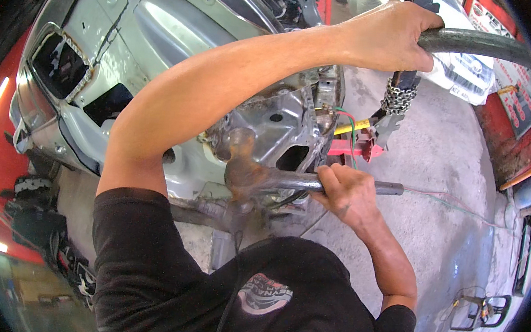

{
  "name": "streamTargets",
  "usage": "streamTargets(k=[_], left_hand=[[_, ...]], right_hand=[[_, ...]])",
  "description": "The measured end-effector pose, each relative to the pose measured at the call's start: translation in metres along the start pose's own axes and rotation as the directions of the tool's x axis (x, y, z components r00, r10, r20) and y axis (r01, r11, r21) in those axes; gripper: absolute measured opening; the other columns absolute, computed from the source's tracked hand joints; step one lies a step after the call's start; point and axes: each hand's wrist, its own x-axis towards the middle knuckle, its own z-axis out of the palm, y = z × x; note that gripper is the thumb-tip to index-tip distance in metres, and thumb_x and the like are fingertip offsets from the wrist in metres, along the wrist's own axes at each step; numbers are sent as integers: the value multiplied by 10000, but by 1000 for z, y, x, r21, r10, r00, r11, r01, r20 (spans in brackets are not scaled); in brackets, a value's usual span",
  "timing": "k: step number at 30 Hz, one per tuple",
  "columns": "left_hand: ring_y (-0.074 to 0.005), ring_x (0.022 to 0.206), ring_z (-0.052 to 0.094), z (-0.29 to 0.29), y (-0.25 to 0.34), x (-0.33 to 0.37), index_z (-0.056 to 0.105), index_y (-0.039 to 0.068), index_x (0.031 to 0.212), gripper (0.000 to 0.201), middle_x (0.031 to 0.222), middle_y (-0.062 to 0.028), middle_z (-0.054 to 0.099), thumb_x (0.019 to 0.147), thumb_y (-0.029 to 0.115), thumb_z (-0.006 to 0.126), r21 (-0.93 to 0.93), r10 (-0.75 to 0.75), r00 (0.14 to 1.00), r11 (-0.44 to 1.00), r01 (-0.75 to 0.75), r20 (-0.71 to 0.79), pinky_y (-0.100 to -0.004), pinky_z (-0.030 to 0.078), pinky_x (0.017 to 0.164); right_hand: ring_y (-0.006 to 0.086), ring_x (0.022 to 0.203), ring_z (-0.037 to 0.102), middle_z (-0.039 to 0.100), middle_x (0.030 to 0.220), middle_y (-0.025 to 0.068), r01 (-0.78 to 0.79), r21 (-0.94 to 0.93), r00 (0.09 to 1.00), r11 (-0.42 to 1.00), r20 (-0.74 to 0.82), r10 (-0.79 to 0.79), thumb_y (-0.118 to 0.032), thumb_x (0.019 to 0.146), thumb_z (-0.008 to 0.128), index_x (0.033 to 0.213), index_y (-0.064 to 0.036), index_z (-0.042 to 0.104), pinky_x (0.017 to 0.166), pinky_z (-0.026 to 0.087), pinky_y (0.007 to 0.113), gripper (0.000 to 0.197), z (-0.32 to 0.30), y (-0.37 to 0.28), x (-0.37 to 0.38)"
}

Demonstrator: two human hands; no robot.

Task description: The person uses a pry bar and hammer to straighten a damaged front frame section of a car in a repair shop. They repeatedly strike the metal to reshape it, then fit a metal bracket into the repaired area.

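Note:
My left arm reaches across the bare metal car body (184, 16), and my left hand (395, 37) is closed around the end of a thick dark pipe (481, 44). The pipe runs off toward the right rim. Below it, my right hand (349, 194) grips a sledgehammer (289, 180) by its dark handle, whose butt sticks out past the fist. The rusty, slightly blurred hammer head (238, 171) is in front of the cut edge of the body's sheet metal (275, 120). Whether it touches the metal I cannot tell.
Just below my left hand stands a dark post (401, 105) wrapped in chain (400, 98). A yellow bar (351, 126) and a red metal part (357, 149) lie beside the body, with thin wires (450, 199) trailing over the concrete floor (441, 148). A black-framed tool (482, 311) rests at lower right.

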Motion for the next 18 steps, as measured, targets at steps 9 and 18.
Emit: streamTargets(k=[9,18], left_hand=[[-209,770,652,-8,7,11,619,-127,1051,299,845,-192,682,807,42,654,30,-36,999,999,36,-1,-378,536,700],[-353,680,666,-7,-13,11,690,-58,943,322,740,-243,664,748,194,735,127,34,993,992,-20,-109,-436,529,700]], right_hand=[[268,664,616,527,737,69,51,4,999,999,-15,-50,-194,637,877,879,-85,569,554,481,422,407,1,11,1],[382,776,666,633,852,136,-163,-170,986,972,-6,164,-220,813,805,952,-70,529,637,522,484,344,18,67,39]])
